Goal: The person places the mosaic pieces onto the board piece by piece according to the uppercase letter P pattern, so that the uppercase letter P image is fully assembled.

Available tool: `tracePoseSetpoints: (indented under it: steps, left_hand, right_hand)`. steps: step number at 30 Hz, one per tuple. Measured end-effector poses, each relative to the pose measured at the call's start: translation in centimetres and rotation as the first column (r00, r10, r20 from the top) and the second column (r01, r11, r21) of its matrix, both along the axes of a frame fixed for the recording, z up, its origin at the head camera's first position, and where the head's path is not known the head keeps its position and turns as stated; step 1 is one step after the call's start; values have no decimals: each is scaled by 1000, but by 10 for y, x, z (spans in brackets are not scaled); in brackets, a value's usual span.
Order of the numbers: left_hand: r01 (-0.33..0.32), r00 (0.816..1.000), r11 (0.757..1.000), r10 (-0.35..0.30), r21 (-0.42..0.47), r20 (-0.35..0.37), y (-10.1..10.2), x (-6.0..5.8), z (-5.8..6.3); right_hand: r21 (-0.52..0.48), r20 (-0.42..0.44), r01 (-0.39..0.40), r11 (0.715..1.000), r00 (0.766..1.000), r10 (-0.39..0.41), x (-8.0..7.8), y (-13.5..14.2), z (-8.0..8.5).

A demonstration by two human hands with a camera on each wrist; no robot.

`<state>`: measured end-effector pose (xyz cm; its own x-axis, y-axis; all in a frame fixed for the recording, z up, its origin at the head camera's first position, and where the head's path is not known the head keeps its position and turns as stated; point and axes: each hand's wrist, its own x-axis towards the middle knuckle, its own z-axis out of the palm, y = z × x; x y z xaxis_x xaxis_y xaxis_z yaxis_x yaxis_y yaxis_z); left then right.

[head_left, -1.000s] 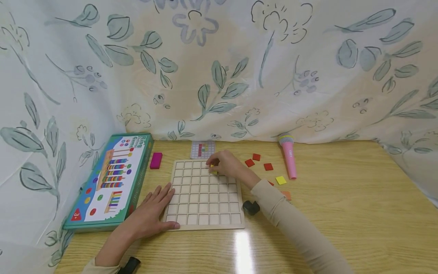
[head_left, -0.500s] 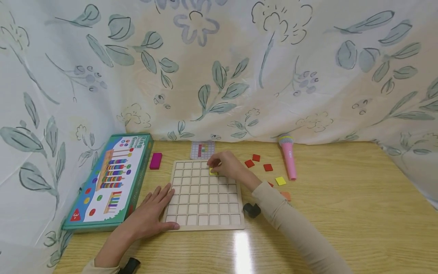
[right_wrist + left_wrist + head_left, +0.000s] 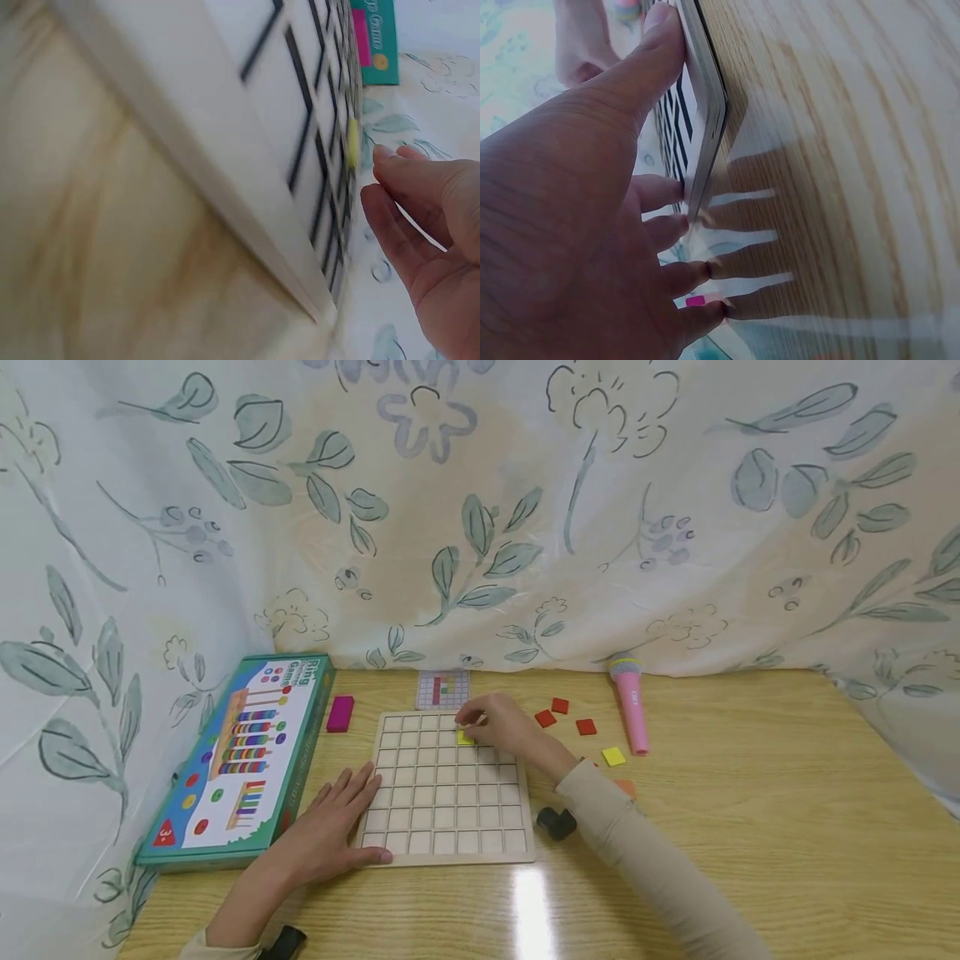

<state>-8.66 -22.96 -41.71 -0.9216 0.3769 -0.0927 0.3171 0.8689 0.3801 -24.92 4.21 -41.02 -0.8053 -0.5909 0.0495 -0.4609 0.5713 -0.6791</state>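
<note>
A wooden grid board lies flat on the table. My left hand rests at its left side with fingers spread. In the left wrist view the thumb lies over the board's rim and the fingertips touch the table beside the edge. My right hand hovers over the upper part of the grid, fingers loosely bent. Just below its fingertips a yellow square tile lies on the grid. The right wrist view shows a gap between those fingers and the yellow tile.
A patterned card lies behind the board. Several red tiles, a yellow tile and an orange tile lie to the right, near a pink toy microphone. A magenta block and a game box are on the left.
My right fingers have let go of the yellow tile and lifted slightly; it now lies flat on the grid. The left hand stays in place.
</note>
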Motion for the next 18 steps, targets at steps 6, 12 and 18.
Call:
tracePoseSetpoints:
  steps: [6,12,18]
  left_hand:
    - [1,1000,1000,-1,9,13,1,0,-1]
    - [-2,1000,1000,2,6,14,1,0,-1]
    - [-3,1000,1000,3,15,17,1,0,0]
  right_hand:
    - [28,-41,-2,1000,999,4,2,41,17]
    - [43,-126,-46,998,991,52,7,102,27]
    - [92,-115,-18,996,993,28,29,149,26]
